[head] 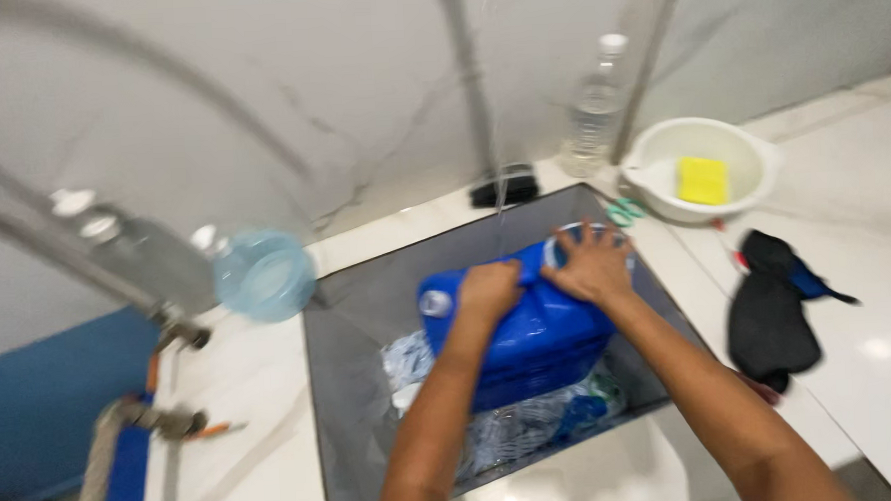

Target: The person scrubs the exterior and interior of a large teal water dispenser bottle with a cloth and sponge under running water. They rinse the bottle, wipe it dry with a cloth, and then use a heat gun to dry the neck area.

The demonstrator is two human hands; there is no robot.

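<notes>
A blue plastic jerrycan (530, 342) lies on its side in a grey sink (353, 315), resting on crumpled clear plastic bottles (518, 428). My left hand (487, 291) grips its handle near the top. My right hand (591, 264) lies spread over the can's far end, fingers apart on the blue plastic. A thin stream of water (498, 193) falls from above just behind my hands. The picture is blurred by motion.
A white bowl (752, 152) with a yellow sponge (703, 180) sits at the back right, beside a clear bottle (592, 114). A dark cloth (769, 312) lies on the white counter at right. Clear bottles (261, 276) lie at left, near metal pipes (174, 332).
</notes>
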